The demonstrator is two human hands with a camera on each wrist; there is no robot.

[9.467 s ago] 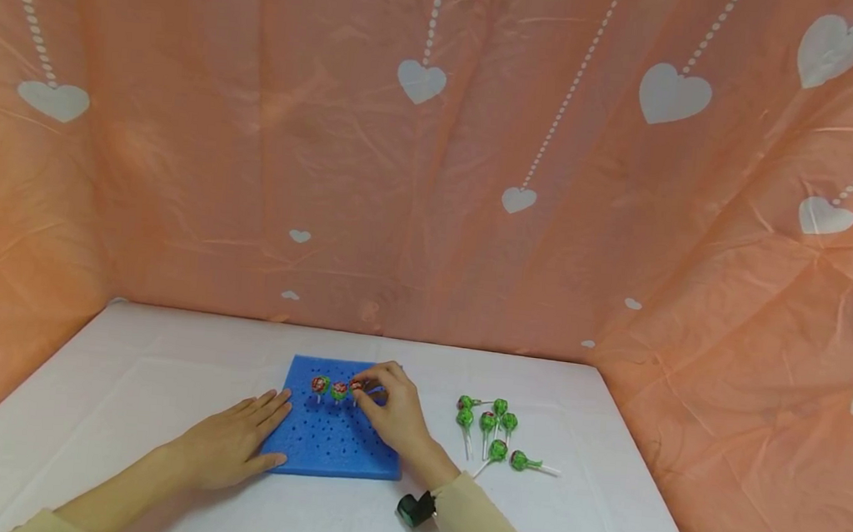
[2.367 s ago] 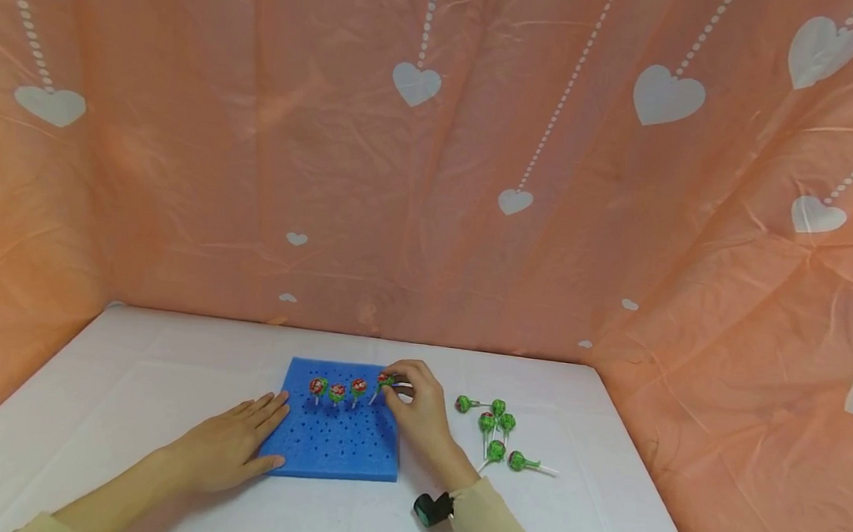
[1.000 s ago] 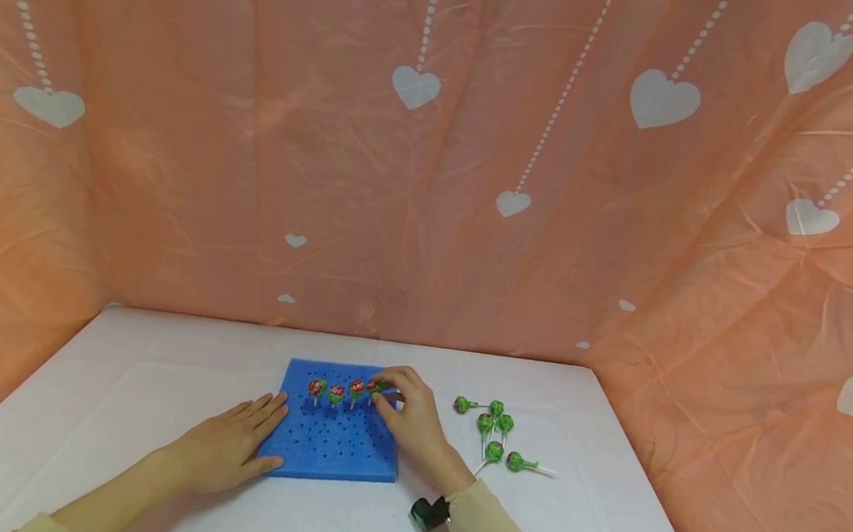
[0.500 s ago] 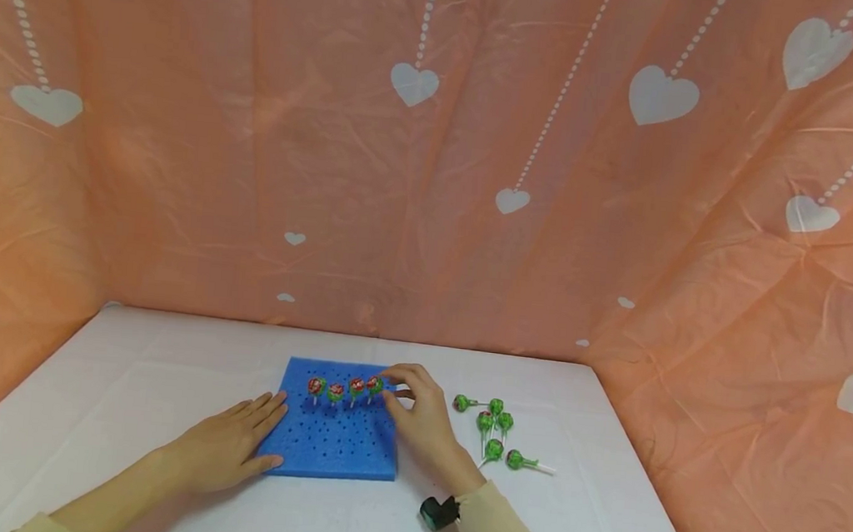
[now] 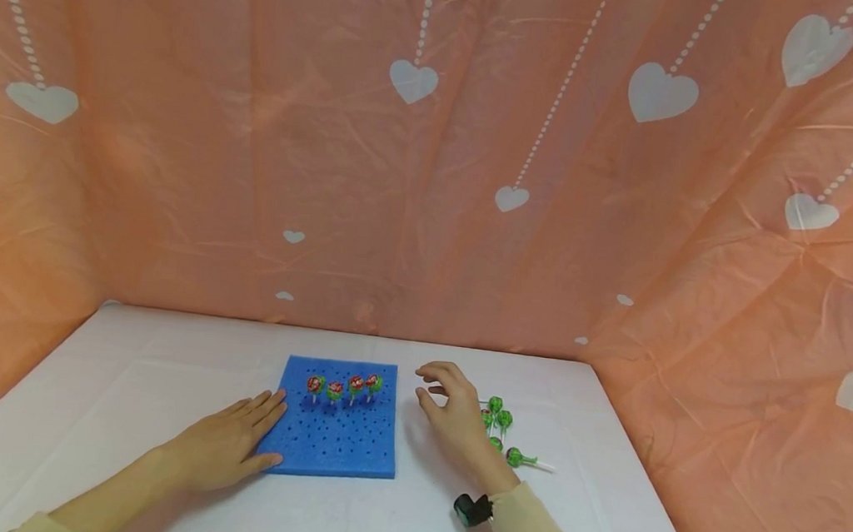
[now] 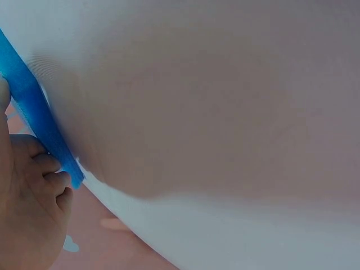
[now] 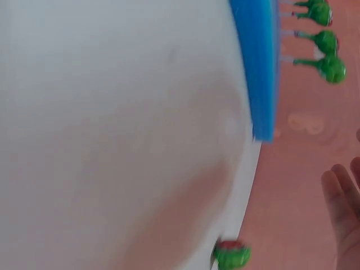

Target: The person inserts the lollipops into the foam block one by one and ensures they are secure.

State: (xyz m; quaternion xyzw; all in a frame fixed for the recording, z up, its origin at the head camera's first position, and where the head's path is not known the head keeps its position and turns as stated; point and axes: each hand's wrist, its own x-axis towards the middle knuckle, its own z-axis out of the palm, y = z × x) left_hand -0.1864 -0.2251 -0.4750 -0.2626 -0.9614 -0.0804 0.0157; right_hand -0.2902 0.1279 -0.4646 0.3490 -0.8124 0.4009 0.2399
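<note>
Lollipops [image 5: 488, 419] lie partly hidden behind the right hand [image 5: 455, 413].

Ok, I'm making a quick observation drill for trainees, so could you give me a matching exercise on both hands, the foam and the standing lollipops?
1. Left hand
2. Right hand
3. Foam
4. Standing lollipops

A. Blue, dotted with holes
B. Red and green, stuck in the foam
C. Off the foam, holding nothing
D. Touching the foam's edge

Pairs: 1-D, 2-C, 3-A, 4-B
</note>
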